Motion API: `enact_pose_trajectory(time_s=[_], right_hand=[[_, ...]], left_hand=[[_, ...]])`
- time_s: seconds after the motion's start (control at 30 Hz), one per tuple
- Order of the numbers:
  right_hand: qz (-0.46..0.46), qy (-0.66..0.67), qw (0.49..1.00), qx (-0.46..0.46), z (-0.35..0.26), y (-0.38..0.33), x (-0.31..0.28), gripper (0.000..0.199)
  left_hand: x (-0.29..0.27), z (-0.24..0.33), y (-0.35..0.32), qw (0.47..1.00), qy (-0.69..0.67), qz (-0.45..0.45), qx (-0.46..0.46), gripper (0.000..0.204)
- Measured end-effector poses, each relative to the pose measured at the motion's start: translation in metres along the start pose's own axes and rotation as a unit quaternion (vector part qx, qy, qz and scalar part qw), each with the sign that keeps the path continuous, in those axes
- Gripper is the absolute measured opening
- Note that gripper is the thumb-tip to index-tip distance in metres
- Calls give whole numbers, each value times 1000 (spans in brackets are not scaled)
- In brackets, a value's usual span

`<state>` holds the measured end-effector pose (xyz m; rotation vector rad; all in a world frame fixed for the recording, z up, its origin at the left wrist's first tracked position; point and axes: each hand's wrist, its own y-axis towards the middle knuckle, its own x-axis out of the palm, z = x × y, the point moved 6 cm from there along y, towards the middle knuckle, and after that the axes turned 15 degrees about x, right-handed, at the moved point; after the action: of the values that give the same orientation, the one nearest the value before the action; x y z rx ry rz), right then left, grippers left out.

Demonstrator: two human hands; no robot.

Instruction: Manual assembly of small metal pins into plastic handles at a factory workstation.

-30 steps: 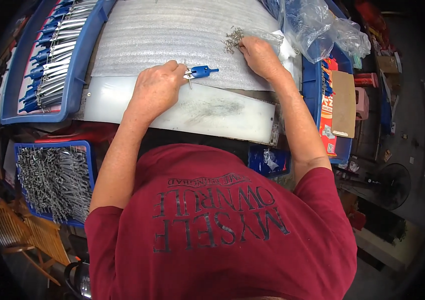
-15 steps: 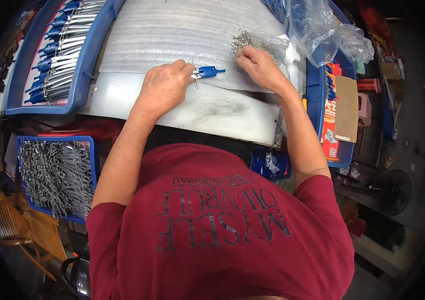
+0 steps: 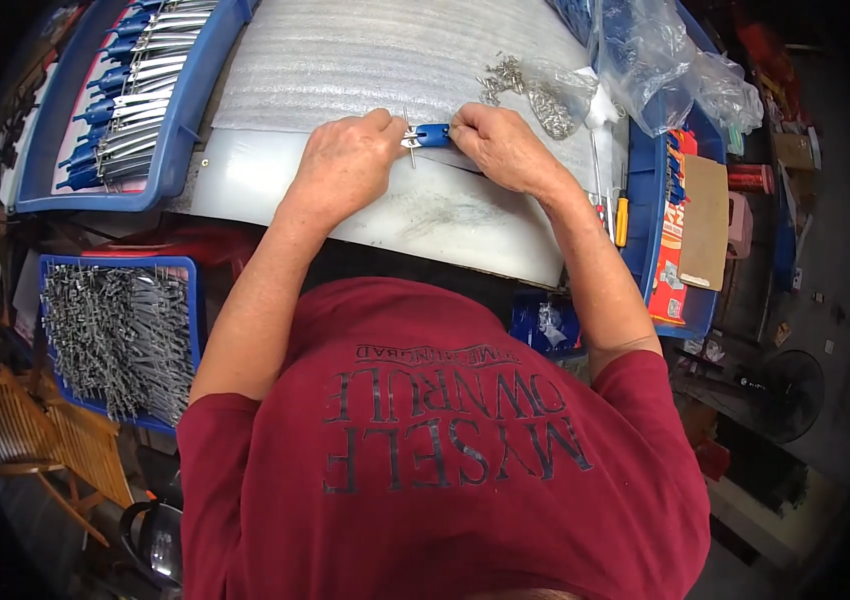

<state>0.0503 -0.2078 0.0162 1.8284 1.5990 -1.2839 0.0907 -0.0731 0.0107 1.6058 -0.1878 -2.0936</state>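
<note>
A small tool with a blue plastic body (image 3: 433, 134) and thin metal prongs at its left end is held between two hands above a white work surface (image 3: 425, 215). The left hand (image 3: 345, 165) is curled closed, its fingertips pinched on the metal end of the tool. The right hand (image 3: 505, 148) is also closed, its fingers gripped on the blue end. The tool is thus bridged between both hands, level and just over the near edge of a ribbed white foam sheet (image 3: 365, 60).

Beyond the right hand, a small heap of metal parts (image 3: 525, 85) is seen on the foam, beside a crumpled clear plastic bag (image 3: 665, 60). To the far left, a blue tray (image 3: 180, 130) is filled with rows of finished blue-handled tools. Lower left, a second blue bin (image 3: 185, 270) is packed with grey metal pieces. A screwdriver with a yellow handle (image 3: 622, 218) is laid at the right edge of the surface.
</note>
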Motion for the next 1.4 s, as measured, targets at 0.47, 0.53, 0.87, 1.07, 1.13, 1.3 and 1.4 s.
enact_pose_trajectory(time_s=[0.47,0.53,0.87,1.07,1.13,1.3,1.4], right_hand=[[29,-29,999,-19,-9,2,-1,19],[25,-10,999,-24,-7,-1,1,17],[15,21,1000,4,-10,0,-6,14],[25,32,999,-14,-8,1,-7,15],[19,66,997,-22,-6,-2,-7,17],[60,91,992,-63,-4,-13,-14,20],[66,103,989,-81,-6,-18,-20,20]], left_hand=[[-3,-1,-6,998,-19,48,27,10],[-2,3,-7,998,-12,51,26,9],[-7,2,-2,999,-23,36,18,11],[-10,-2,0,999,-36,36,18,11],[-12,-1,-1,999,-40,32,18,11],[-21,6,-1,997,-67,28,-5,12],[-28,12,-3,997,-75,32,-13,14]])
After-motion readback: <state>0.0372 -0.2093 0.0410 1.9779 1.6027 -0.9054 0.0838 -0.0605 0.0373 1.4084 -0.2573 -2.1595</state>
